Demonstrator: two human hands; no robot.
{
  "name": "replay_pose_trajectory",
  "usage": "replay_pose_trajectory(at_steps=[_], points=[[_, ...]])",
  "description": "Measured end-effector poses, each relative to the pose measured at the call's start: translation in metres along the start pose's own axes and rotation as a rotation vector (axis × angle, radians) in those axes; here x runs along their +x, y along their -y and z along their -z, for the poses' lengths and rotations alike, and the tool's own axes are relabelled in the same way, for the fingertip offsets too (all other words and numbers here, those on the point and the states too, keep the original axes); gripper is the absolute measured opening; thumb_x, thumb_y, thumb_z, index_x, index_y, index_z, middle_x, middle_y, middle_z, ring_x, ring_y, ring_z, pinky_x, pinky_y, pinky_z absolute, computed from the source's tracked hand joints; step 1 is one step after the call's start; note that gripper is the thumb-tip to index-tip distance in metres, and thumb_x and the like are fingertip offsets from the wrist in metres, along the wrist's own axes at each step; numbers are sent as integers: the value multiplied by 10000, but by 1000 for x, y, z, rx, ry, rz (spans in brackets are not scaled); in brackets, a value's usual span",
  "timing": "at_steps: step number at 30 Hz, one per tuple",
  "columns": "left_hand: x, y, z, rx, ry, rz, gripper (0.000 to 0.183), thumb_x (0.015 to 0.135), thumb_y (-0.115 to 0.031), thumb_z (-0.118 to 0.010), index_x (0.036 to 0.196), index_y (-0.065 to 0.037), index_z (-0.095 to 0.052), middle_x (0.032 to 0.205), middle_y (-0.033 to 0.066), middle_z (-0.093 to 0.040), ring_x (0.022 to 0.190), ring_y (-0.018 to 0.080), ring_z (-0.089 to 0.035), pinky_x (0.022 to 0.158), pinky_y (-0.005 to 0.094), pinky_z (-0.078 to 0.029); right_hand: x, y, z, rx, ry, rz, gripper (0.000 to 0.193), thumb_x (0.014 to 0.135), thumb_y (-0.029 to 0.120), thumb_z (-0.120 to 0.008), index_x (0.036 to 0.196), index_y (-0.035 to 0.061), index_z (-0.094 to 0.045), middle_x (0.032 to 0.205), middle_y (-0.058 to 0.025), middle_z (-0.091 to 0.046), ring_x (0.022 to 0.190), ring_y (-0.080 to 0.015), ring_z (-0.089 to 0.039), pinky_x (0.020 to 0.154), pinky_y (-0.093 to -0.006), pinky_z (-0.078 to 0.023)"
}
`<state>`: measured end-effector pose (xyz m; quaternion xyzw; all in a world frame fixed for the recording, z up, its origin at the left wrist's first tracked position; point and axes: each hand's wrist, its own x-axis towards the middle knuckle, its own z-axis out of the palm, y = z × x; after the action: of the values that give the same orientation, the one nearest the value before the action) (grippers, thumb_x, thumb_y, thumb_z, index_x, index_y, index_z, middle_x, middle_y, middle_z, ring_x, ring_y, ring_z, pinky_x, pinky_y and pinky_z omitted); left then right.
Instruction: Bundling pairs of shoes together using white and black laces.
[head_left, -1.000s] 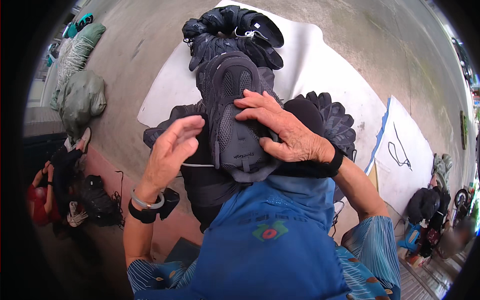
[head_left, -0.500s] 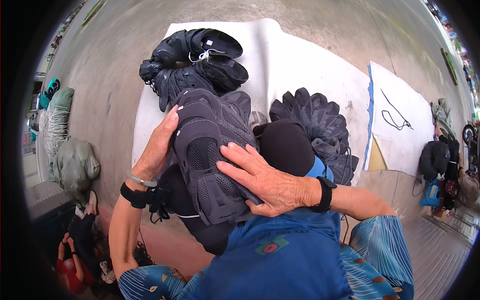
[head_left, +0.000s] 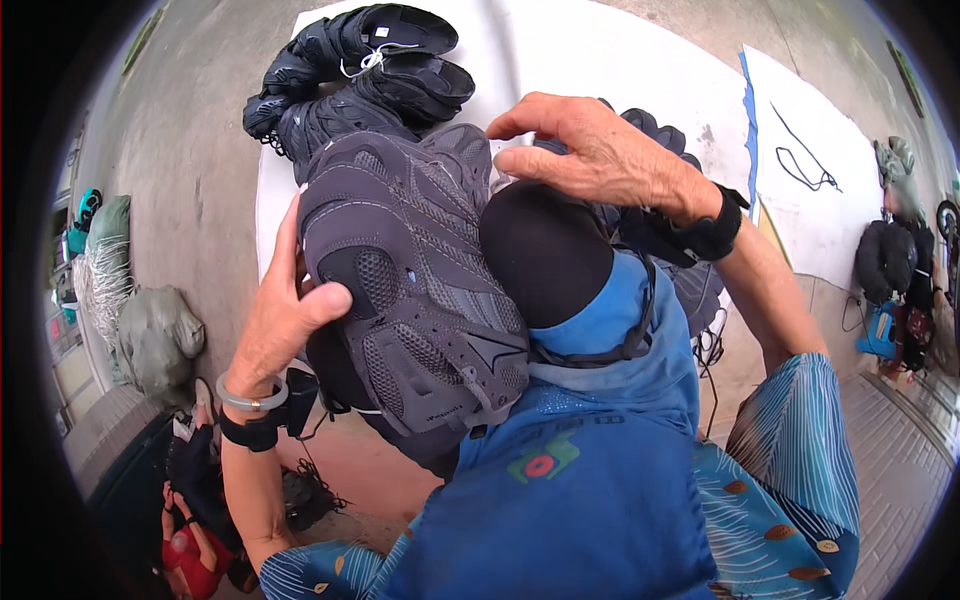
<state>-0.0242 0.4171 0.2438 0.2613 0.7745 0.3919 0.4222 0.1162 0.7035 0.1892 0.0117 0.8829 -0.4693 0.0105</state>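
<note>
The dark grey shoe uppers (head_left: 415, 290) look curved, partly meshed and pale-stitched.

1. The single head view comes from the person's own head, through the left of two wide fisheye cameras worn side by side.
2. It faces steeply down over the blue cloth apron (head_left: 600, 520), upright and unmirrored; the bare forearms (head_left: 775, 290) rise from the lower part.
3. It sits close: the bare left hand (head_left: 280, 310), bare right hand (head_left: 605, 150) and dark grey mesh shoe uppers (head_left: 410, 265) loom large in the middle.
4. Its breadth takes in grey concrete floor (head_left: 215, 140) on both sides, with straight edges bending toward the rim.
</note>
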Motion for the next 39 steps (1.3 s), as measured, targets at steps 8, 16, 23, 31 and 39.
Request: replay_pose_trajectory(at_steps=[8,16,23,31,39], points=[[17,35,-12,-113,-119,-19,859,819,-416,-623,1437,24,-219,1378,169,-379,1288,252,-372,1083,351,-275,52,-59,-37,190,590,-123,740,895,567,-492,1330,-30,-449,1301,-227,-513,1231,-332,-474,1043,-373,-368],[24,39,-13,7,-245,21,749,915,-458,-500,1405,55,-261,1348,220,-427,1250,267,-426,1058,348,-316,69,-45,-41,6,442,8,762,878,562,-521,1390,17,-376,1366,-213,-440,1280,-329,-420,1081,-406,-323],[0,44,-16,174,-450,-47,858,856,-581,-533,1385,58,-312,1377,273,-397,1294,339,-398,1075,382,-310,-23,123,-35,-102,157,425,886,648,476,-781,1363,87,-432,1389,-238,-367,1256,-393,-416,1045,-479,-340],[-101,10,-65,619,-218,-539,828,565,-60,-790,1328,-66,-467,1422,191,-376,1330,404,-332,1081,472,-322,-52,108,-76,-126,32,306,798,637,205,-778,1306,-4,-395,1263,-249,-412,1146,-414,-474,958,-418,-447],[-96,32,-77,690,-284,-663,775,614,30,-700,1343,-64,-454,1441,150,-370,1323,387,-355,1064,442,-363,-48,82,-64,-55,11,302,681,604,215,-732,1189,-28,-481,1210,-198,-513,1143,-349,-514,972,-388,-437]])
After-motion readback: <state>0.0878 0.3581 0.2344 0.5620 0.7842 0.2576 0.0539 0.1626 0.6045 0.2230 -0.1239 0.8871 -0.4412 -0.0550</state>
